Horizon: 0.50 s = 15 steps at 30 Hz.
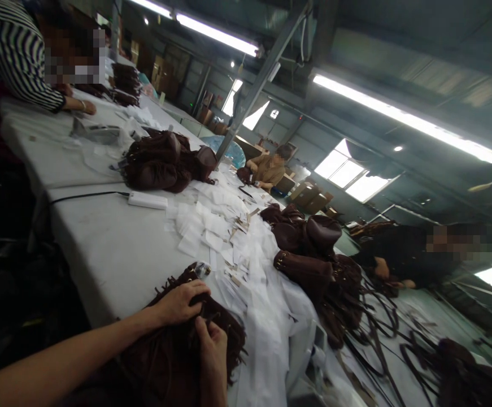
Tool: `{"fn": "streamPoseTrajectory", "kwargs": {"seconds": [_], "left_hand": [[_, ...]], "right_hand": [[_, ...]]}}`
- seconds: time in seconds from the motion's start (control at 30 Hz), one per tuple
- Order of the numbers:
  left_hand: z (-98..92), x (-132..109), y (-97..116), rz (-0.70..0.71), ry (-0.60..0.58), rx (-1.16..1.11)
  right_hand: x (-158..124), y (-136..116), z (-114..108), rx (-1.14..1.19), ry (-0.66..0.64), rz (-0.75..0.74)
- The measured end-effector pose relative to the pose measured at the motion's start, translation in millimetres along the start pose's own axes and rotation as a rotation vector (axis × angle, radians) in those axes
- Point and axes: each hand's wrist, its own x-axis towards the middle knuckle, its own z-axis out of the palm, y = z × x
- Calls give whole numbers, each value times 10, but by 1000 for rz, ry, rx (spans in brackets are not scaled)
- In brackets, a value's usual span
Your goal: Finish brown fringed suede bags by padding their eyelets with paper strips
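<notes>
A dark brown fringed bag (169, 356) lies at the table's near edge, low in the head view. My left hand (183, 303) rests over its upper part, fingers curled and gripping the brown material. Close beside it, my right hand (212, 343) pinches the same bag, thumb against the fingers. Exactly which piece sits between the fingertips is hidden. At the bag's top corner is a clear plastic-wrapped piece (202, 270).
Brown bags are piled at the table's far middle (161, 161) and right (309, 249), with straps (377, 333) trailing. White paper sheets (195, 220) and a white power strip (147, 200) lie on the table (97, 243). Several people work around it, including one in striped sleeves (21, 62).
</notes>
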Motion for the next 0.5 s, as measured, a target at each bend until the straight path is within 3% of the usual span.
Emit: {"fn": "streamPoseTrajectory", "kwargs": {"seconds": [0.27,0.5], "left_hand": [[41,16,-88,-3,33,-31],[79,14,-180,-20,74,-93]], "right_hand": [[-90,-9,-19,-62,3,-21],[71,-183,27,-69,-49,-53]]}}
